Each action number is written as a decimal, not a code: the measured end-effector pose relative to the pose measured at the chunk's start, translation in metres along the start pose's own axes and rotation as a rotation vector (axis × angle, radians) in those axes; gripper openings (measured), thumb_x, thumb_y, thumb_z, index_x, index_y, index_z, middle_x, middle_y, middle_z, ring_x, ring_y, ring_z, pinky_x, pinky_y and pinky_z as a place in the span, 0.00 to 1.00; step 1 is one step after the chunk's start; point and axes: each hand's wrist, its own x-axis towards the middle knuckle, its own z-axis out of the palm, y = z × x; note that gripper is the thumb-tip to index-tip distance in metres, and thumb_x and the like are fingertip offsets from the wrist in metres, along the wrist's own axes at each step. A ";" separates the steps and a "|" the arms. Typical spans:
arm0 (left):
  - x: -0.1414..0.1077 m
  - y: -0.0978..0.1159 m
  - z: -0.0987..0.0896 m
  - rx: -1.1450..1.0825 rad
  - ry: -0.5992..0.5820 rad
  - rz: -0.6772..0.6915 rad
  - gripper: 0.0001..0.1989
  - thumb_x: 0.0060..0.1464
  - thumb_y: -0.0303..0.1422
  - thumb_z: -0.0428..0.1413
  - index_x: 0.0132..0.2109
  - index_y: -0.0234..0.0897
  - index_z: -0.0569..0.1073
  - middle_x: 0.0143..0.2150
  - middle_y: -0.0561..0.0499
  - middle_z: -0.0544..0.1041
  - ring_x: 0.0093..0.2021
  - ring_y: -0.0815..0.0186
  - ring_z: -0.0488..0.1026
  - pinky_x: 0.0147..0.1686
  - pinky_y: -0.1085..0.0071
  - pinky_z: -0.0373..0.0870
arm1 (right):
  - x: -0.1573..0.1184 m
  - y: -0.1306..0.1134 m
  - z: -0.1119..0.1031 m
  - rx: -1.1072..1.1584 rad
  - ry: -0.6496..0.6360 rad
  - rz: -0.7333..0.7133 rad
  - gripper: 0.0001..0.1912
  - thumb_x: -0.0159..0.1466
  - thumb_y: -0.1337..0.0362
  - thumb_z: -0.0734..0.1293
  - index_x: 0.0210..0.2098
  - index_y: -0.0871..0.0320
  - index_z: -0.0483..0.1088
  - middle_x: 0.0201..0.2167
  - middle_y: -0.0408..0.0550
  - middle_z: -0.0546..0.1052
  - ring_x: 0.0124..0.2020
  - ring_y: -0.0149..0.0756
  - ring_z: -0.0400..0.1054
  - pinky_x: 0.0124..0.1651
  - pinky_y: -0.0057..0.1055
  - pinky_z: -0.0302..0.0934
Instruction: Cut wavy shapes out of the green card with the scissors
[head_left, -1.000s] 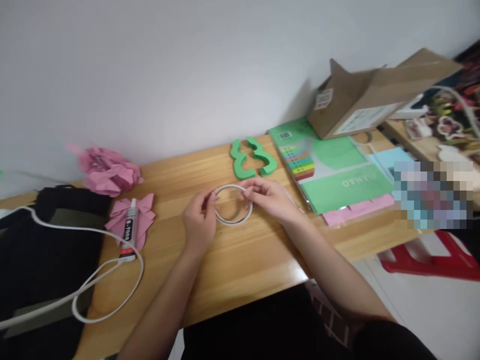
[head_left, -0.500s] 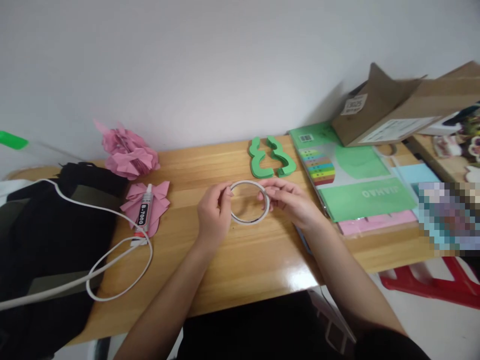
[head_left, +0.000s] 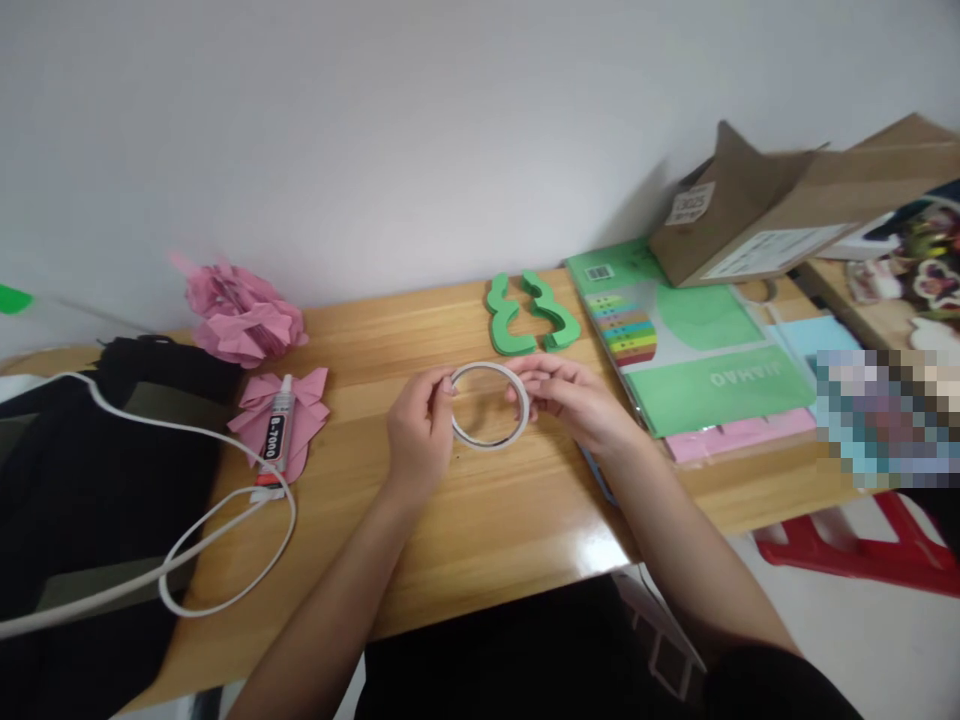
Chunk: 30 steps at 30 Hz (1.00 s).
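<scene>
A thin white ring (head_left: 523,412), like a narrow tape roll, is held over the wooden table (head_left: 480,520) between my two hands. My left hand (head_left: 421,420) pinches its left edge between thumb and fingers. At its upper right edge, my right hand (head_left: 566,395) grips the ring, with the fingers partly behind it. Two curved green foam-like pieces (head_left: 512,330) lie just beyond the ring, near the wall.
Pink paper flowers (head_left: 247,320) and a B-7000 glue tube (head_left: 279,430) are at left, beside a white cable (head_left: 225,435) and black bag (head_left: 97,500). Green paper packs (head_left: 727,390) and a cardboard box (head_left: 780,200) occupy the right.
The ring has turned and tilted slightly in my hands, which still hold it at both sides. The whole view has shifted a little, so things on the table appear farther left.
</scene>
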 end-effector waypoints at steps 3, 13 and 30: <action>0.000 -0.001 -0.001 0.014 -0.008 -0.021 0.11 0.60 0.34 0.49 0.41 0.37 0.75 0.37 0.49 0.79 0.37 0.65 0.76 0.40 0.67 0.73 | 0.001 0.001 0.001 0.015 -0.005 0.002 0.11 0.52 0.63 0.72 0.36 0.59 0.76 0.27 0.44 0.80 0.23 0.26 0.68 0.25 0.24 0.59; 0.000 -0.005 -0.001 0.108 -0.088 0.230 0.11 0.60 0.35 0.52 0.48 0.39 0.72 0.45 0.42 0.75 0.45 0.58 0.73 0.42 0.60 0.74 | 0.006 0.008 0.004 0.048 -0.067 0.015 0.15 0.51 0.63 0.75 0.36 0.60 0.73 0.24 0.40 0.78 0.21 0.25 0.70 0.25 0.23 0.62; -0.008 -0.002 0.008 0.163 -0.216 0.538 0.40 0.46 0.38 0.64 0.64 0.44 0.57 0.56 0.37 0.67 0.55 0.45 0.67 0.53 0.47 0.68 | 0.005 0.008 0.009 0.064 -0.029 -0.003 0.13 0.50 0.67 0.74 0.35 0.58 0.71 0.21 0.37 0.76 0.21 0.24 0.66 0.24 0.21 0.59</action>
